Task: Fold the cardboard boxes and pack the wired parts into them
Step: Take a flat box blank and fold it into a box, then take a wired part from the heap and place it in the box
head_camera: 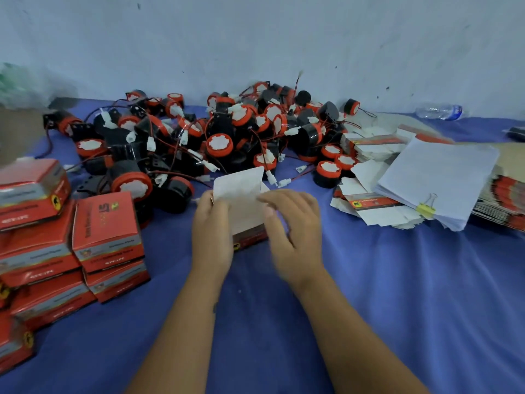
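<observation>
Surface (pixel 397 280) under blue cloth carried wired parts (pixel 221 132), folded boxes (pixel 105 231), flat blanks (pixel 369 149), clipped papers (pixel 434 177), bottle (pixel 439 111).

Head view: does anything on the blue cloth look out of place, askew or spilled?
Mostly a working mess. The wired parts lie in a tangled heap rather than sorted, and a water bottle lies on its side by the wall. The clipped paper stack sits askew over flat boxes. No visible damage.
</observation>
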A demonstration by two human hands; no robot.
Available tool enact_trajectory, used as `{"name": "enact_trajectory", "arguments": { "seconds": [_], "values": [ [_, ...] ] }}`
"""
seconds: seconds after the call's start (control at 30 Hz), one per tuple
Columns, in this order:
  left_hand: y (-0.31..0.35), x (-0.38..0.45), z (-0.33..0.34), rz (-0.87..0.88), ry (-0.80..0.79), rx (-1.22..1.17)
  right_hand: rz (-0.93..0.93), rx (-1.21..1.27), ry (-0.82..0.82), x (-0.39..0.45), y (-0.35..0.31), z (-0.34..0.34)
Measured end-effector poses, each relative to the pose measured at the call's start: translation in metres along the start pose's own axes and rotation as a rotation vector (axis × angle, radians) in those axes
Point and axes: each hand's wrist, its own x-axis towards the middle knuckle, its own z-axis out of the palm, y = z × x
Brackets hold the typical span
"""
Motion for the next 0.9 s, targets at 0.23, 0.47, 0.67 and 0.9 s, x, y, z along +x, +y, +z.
{"name": "enact_trajectory", "arguments": {
  "seconds": [0.23, 0.47, 0.67, 0.9],
  "values": [
    [-0.004, 0.007, 0.004, -0.049, 0.02, -0.001, 0.499, -0.235, 0.178, 0.063, 0.078, -0.009],
    [-0.011, 0.012, 0.004, -0.019, 0.012, -0.012, 0.652, -0.766, -0.259, 0.083, 0.118, -0.004],
    [-0.01, 0.013, 0.005, -0.022, 0.018, -0.005, 0.362, -0.255, -0.214, 0.051, 0.094, 0.012],
    [-0.003, 0.009, 0.002, -0.007, 0.021, -0.058, 0.407, -0.15, -0.266, 0.026, 0.078, -0.002]
  ]
}}
